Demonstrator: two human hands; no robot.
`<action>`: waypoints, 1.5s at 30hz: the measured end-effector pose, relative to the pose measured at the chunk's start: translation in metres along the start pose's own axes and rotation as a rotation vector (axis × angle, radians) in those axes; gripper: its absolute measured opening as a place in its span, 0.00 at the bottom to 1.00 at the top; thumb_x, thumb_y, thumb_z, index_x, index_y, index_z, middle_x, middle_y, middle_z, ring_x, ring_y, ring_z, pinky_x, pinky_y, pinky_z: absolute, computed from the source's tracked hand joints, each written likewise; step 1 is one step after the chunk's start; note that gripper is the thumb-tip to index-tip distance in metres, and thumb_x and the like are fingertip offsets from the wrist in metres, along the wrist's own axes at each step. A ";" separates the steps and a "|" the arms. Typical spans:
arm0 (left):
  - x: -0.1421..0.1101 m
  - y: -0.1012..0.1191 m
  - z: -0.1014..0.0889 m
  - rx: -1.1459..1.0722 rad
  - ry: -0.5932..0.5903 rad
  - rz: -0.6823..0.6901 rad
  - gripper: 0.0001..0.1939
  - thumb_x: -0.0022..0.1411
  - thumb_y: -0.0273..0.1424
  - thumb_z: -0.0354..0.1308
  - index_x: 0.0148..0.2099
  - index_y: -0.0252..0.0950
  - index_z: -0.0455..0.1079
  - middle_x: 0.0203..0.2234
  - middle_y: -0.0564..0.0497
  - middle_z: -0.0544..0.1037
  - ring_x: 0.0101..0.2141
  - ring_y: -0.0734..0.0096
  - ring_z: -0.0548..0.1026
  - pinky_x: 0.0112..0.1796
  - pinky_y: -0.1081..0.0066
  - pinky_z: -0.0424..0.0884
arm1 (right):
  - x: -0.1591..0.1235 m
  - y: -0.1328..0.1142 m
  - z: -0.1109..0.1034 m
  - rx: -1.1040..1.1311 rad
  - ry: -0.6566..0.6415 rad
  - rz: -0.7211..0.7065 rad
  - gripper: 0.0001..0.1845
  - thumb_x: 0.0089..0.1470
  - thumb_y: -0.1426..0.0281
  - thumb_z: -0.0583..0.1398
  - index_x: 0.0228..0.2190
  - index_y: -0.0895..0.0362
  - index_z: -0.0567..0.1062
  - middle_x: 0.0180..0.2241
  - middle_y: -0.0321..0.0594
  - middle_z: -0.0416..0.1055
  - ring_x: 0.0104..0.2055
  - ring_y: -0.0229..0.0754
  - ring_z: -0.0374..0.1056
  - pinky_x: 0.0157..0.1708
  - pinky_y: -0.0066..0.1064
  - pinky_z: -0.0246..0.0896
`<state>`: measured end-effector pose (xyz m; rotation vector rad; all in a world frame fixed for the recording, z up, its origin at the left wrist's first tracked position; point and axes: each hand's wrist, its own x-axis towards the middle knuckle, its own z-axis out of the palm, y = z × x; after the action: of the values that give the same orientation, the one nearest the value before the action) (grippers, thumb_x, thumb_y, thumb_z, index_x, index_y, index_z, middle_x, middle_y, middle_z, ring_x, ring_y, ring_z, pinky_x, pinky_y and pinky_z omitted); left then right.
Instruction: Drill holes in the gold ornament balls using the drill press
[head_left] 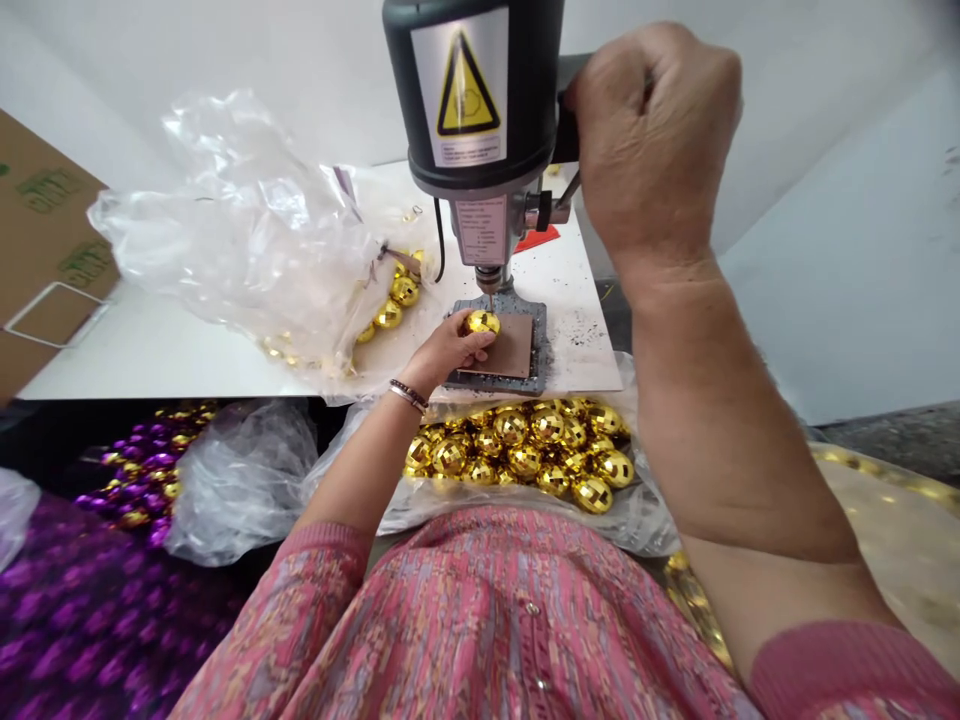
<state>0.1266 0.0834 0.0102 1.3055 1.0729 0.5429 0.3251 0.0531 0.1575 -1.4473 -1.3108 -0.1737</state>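
Note:
A small bench drill press [480, 240] stands on a white table, a warning label on its black motor housing. Its thin bit [491, 300] points down at a shiny gold mirrored ball [484, 323]; whether it touches the ball I cannot tell. My left hand [454, 348] is closed on that ball, holding it over the brown board [514, 347] on the drill's grey base. Up at the right, my right hand [660, 140] is wrapped in a fist round the drill press handle [570, 100], which it mostly hides.
Many gold balls lie in an open plastic bag [525, 455] below the table edge. A clear bag [247, 240] with gold balls spreads over the table's left side. Further left are a cardboard box [52, 240] and purple balls [142, 460]. Dark shavings [589, 335] litter the tabletop.

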 end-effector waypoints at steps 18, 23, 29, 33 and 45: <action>0.009 -0.004 0.005 0.510 0.104 0.221 0.26 0.55 0.33 0.73 0.56 0.32 0.80 0.37 0.51 0.82 0.40 0.66 0.75 0.46 0.70 0.69 | -0.062 0.001 0.000 0.059 0.078 -0.076 0.22 0.62 0.63 0.53 0.44 0.58 0.83 0.37 0.41 0.79 0.34 0.33 0.68 0.43 0.30 0.67; 0.009 -0.005 0.007 0.445 0.072 0.247 0.21 0.55 0.32 0.72 0.51 0.32 0.80 0.36 0.52 0.81 0.37 0.69 0.73 0.43 0.72 0.68 | -0.091 0.018 0.006 0.023 0.054 -0.081 0.22 0.64 0.63 0.52 0.51 0.53 0.79 0.40 0.40 0.79 0.38 0.34 0.71 0.46 0.30 0.71; 0.010 -0.010 0.008 0.411 0.072 0.254 0.22 0.55 0.31 0.71 0.53 0.33 0.80 0.37 0.53 0.82 0.37 0.69 0.74 0.43 0.72 0.69 | -0.106 0.036 0.017 0.029 0.107 -0.161 0.25 0.67 0.59 0.50 0.55 0.54 0.77 0.42 0.43 0.79 0.42 0.37 0.76 0.50 0.35 0.75; 0.011 -0.011 0.008 0.448 0.099 0.240 0.26 0.54 0.32 0.73 0.56 0.34 0.80 0.38 0.53 0.83 0.38 0.68 0.75 0.43 0.72 0.70 | -0.113 0.046 0.024 -0.006 0.121 -0.139 0.26 0.68 0.57 0.48 0.56 0.52 0.77 0.48 0.45 0.79 0.44 0.39 0.76 0.53 0.37 0.75; 0.008 -0.011 0.012 0.453 0.125 0.221 0.25 0.56 0.31 0.73 0.56 0.35 0.78 0.39 0.51 0.83 0.39 0.65 0.77 0.43 0.70 0.70 | -0.102 0.036 0.026 0.043 0.255 -0.207 0.26 0.67 0.60 0.48 0.48 0.56 0.82 0.44 0.45 0.81 0.42 0.36 0.75 0.46 0.32 0.72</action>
<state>0.1375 0.0816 -0.0036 1.8216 1.2064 0.5703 0.3006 0.0204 0.0541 -1.2078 -1.2431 -0.4502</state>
